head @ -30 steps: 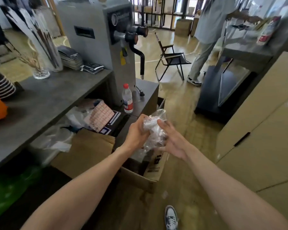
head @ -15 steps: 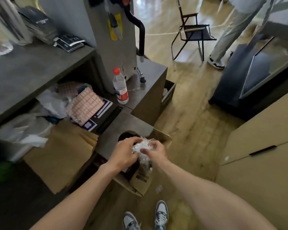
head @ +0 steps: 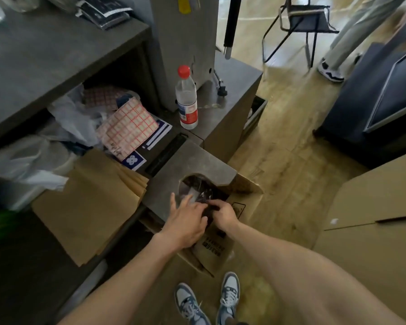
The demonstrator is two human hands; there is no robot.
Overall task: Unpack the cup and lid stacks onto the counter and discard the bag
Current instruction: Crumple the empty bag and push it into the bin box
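The crumpled clear plastic bag (head: 197, 195) lies in the round opening of a low grey slab (head: 174, 174), over a cardboard box (head: 223, 245) on the floor. My left hand (head: 185, 221) is spread flat above the opening's near edge, fingers apart, fingertips at the bag. My right hand (head: 223, 213) sits beside it with fingers curled against the bag's near side; whether it still pinches the plastic is unclear. No cup or lid stacks show in this view.
A water bottle with a red cap (head: 186, 99) stands on the grey stand behind. Brown paper bags (head: 89, 202), label sheets (head: 129, 127) and plastic wrap fill the shelf at left. Another person's legs (head: 338, 55) and a folding chair (head: 302, 24) stand beyond.
Both hands carried the balled-up bag from chest height down into the round opening. The left hand has spread open; my view has tilted down toward the floor.
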